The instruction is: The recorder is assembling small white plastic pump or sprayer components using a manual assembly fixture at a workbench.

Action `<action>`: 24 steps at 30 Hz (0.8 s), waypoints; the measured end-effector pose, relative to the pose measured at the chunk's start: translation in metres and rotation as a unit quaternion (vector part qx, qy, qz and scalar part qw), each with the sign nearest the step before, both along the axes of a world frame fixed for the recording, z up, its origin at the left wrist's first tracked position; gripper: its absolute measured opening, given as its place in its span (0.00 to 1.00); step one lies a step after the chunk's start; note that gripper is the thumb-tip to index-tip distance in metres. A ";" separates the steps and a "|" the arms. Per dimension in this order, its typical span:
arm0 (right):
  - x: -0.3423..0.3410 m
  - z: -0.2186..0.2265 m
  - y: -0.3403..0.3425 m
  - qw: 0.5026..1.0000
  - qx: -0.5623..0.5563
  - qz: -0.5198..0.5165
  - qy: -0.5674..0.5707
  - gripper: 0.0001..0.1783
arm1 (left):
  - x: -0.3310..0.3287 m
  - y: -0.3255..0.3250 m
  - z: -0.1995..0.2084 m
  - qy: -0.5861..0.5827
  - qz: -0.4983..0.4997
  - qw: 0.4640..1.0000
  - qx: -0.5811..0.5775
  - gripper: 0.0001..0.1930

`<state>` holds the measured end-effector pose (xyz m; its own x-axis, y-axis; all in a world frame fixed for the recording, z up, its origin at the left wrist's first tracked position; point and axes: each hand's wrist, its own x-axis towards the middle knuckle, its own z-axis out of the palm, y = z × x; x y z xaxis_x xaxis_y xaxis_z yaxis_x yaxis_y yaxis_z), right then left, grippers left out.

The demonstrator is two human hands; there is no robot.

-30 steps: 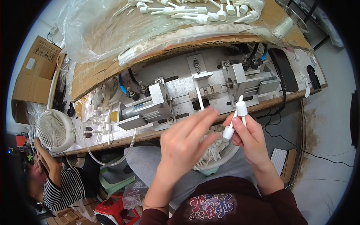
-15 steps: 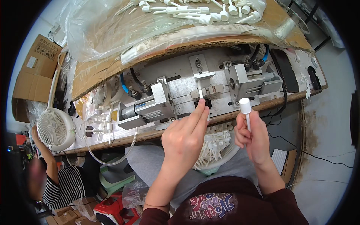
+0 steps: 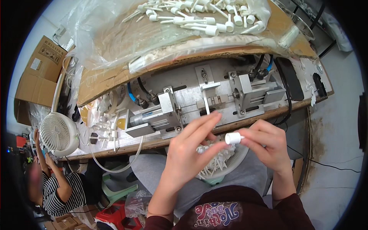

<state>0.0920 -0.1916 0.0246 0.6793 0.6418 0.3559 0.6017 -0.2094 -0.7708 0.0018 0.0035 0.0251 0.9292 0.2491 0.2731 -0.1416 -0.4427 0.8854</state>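
In my right hand point(image 3: 268, 143) is a white ribbed cap point(image 3: 232, 138) with a thin white stem. The thumb and fingers pinch the stem, and the cap points left. My left hand point(image 3: 188, 149) is open, its fingers stretched toward the metal jig, with the thumb tip close to the cap; whether they touch I cannot tell. Just beyond its fingertips a white stick point(image 3: 207, 105) stands in the small clamp block point(image 3: 216, 100) of the jig. An air cylinder point(image 3: 153, 117) lies to the left of the block, another air cylinder point(image 3: 255, 92) to the right.
A white basket point(image 3: 239, 159) of white sticks sits at my lap below the table edge. Capped sticks point(image 3: 211, 30) lie on a plastic-covered cardboard shelf point(image 3: 103, 82) above the jig. A white fan point(image 3: 57, 134) and a co-worker point(image 3: 63, 188) are at left, a black phone point(image 3: 289, 78) at right.
My right hand has turned the cap from upright to pointing left and brought it nearer my left hand. My left fingers have drawn back from the stick in the jig.
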 end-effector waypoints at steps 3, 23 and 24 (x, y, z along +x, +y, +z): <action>0.014 0.012 0.006 0.993 -0.027 0.090 -0.069 0.13 | -0.006 0.010 0.007 -0.009 -0.107 0.993 -0.047 0.24; 0.182 0.082 0.331 0.866 -0.305 0.019 -0.396 0.13 | 0.007 0.004 -0.020 -0.057 0.063 0.915 0.394 0.15; 0.185 0.085 0.331 0.860 -0.304 0.021 -0.410 0.13 | 0.009 0.005 -0.018 -0.056 0.056 0.914 0.399 0.15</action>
